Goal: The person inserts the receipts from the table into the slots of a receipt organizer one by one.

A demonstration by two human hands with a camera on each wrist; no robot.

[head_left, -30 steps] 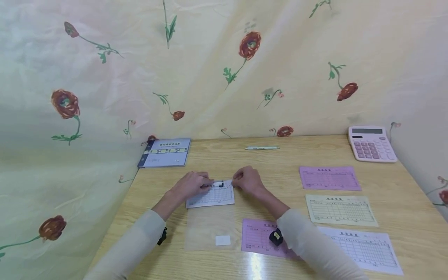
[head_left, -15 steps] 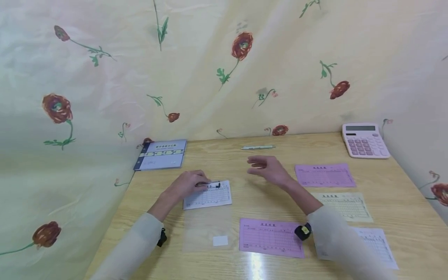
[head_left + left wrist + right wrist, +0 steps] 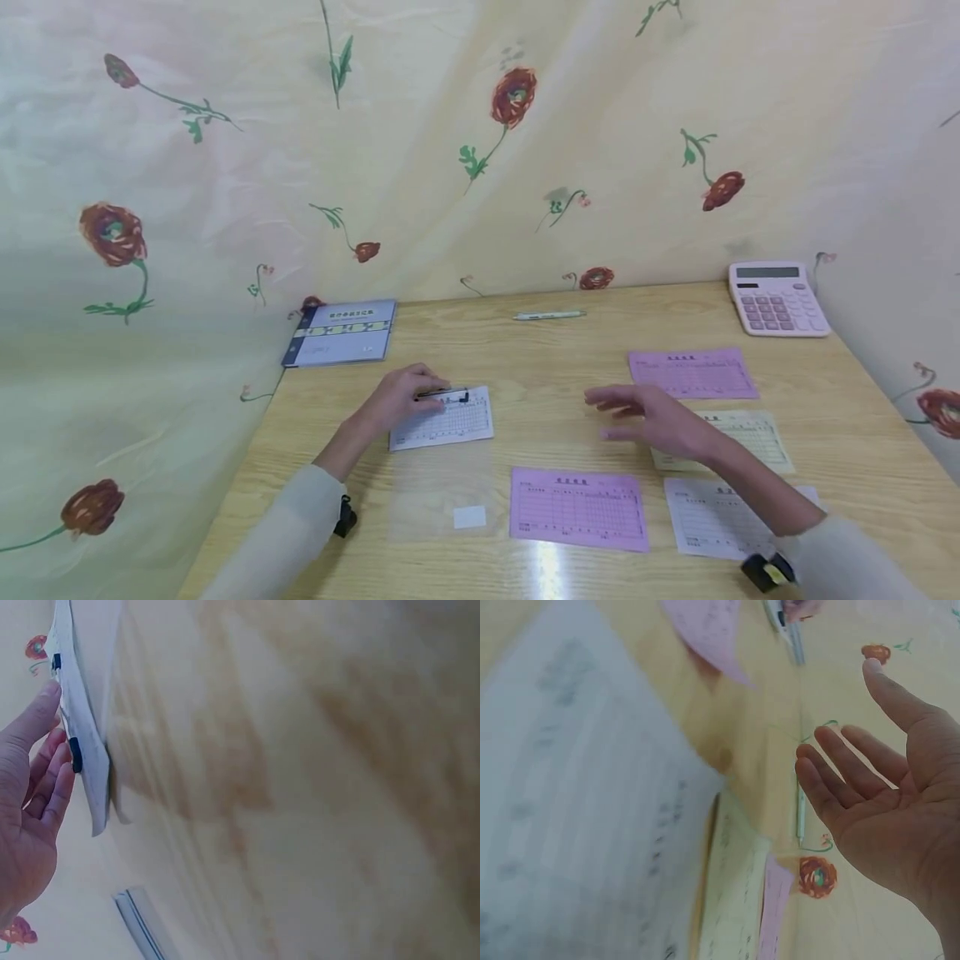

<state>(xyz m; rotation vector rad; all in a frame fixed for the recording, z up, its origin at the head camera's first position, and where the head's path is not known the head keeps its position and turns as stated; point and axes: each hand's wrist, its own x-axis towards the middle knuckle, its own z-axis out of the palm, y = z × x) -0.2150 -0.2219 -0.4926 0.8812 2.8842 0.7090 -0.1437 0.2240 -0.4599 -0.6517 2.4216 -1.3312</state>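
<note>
My left hand grips the clip at the top of a clear, see-through clipboard. A white printed form lies under that clip, on the board's upper part. In the left wrist view, the thumb and fingers of the left hand are at the clip's black ends. My right hand holds nothing, its fingers extended over the table, close to a pale green form. The right wrist view has the same hand with fingers spread apart.
A pink form lies right of the clipboard. Farther right are another pink form and a white form. At the back are a blue account book, a pen and a calculator. Flowered cloth hangs behind.
My right hand has left the form's top right corner and swung right towards the loose forms, its fingers spreading. The left hand has stayed at the clip.
</note>
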